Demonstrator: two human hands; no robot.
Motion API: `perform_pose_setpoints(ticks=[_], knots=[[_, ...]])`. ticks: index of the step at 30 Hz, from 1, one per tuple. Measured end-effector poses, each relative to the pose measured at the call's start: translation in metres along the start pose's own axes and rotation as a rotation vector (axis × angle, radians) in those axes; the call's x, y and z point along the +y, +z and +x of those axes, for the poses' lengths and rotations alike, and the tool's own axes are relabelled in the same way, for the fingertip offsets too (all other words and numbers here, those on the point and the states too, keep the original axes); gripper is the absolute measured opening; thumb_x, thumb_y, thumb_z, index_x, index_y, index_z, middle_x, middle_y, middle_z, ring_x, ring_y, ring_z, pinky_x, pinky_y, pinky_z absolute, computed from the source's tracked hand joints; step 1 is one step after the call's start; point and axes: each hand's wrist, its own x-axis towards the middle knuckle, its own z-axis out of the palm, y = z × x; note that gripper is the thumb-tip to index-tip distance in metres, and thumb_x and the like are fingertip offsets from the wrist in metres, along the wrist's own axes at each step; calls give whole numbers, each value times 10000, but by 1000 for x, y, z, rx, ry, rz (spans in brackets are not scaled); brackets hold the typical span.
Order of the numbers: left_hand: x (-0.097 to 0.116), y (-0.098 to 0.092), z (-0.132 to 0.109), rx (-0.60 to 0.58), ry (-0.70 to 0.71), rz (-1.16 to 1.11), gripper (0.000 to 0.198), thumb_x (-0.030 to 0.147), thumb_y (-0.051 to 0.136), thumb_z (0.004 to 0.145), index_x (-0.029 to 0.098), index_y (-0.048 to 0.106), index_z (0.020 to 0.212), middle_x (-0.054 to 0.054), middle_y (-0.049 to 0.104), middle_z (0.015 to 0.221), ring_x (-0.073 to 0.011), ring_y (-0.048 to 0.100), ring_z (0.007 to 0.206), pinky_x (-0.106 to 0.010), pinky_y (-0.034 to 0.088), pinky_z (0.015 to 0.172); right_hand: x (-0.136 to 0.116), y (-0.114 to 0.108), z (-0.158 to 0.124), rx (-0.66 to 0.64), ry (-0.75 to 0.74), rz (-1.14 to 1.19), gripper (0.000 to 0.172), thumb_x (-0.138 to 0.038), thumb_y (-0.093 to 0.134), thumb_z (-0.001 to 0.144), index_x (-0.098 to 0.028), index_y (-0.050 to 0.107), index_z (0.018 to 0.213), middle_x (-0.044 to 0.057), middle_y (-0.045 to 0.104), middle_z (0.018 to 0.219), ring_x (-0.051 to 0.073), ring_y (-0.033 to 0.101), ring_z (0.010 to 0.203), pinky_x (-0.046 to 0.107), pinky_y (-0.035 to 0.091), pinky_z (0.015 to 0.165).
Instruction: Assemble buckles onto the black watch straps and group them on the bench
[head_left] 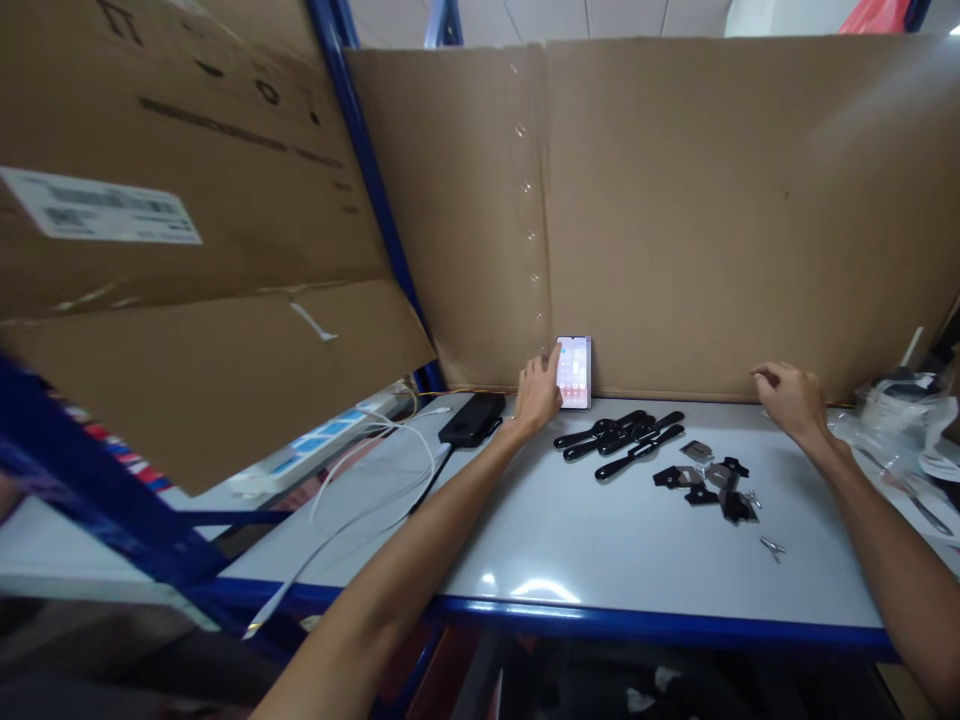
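A phone [574, 380] with its screen lit leans upright against the cardboard at the back of the table. My left hand [538, 393] is at its left edge, index finger stretched onto the screen and the other fingers apart; it holds nothing. Away to the right, my right hand [791, 398] is raised over the back of the table with its fingers curled together; whether anything is between them I cannot make out. Between the hands lie several glossy black handles [626, 438] in a pile. Nearer my right hand are dark flat metal pieces [705, 480] and small silver screws [772, 548].
A black power bank [472, 420] and white cables [375, 520] lie at the left, beside a power strip [330, 440]. Cardboard sheets [712, 200] wall the back and left. Plastic bags [892, 430] crowd the right end. A blue rail [660, 622] edges the front.
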Motion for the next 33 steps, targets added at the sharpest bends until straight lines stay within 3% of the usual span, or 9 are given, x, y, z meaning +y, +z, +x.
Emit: perform_pose_setpoints(ticks=[4,7,12,24,33], knots=[[-3,12,-3,-192,32,23,982,34,479,814,299,-73,1583,-179,483,1339,-291,538,1143,-409,397,973,7,6,-1,-27,24,-25,294,-258,486,874,-212,761,966,90,757,993,247,688,887,325,491,758],[-2,18,-3,-247,45,41,988,31,458,836,305,-148,1567,-169,538,1226,-286,577,1088,-394,417,934,13,10,-1,-55,45,-40,298,-266,485,877,-205,759,975,94,759,993,256,696,900,321,490,747],[2,22,-2,-254,36,123,969,29,434,852,327,-157,1560,-148,568,1127,-289,601,1055,-363,450,866,15,13,-1,-97,43,-54,295,-271,493,876,-213,759,988,103,760,993,264,703,915,321,492,746],[5,21,2,-256,10,129,950,61,435,861,338,-144,1561,-154,578,1123,-294,600,1050,-371,454,853,14,14,-1,-97,31,-51,314,-276,481,872,-209,759,1001,101,758,1016,272,702,923,331,500,747],[4,19,0,-219,-1,118,991,24,416,831,286,-222,1543,-145,586,1105,-269,609,1013,-344,459,832,26,17,-1,-107,85,-66,304,-289,497,874,-208,760,1003,107,764,959,266,704,876,314,480,701]])
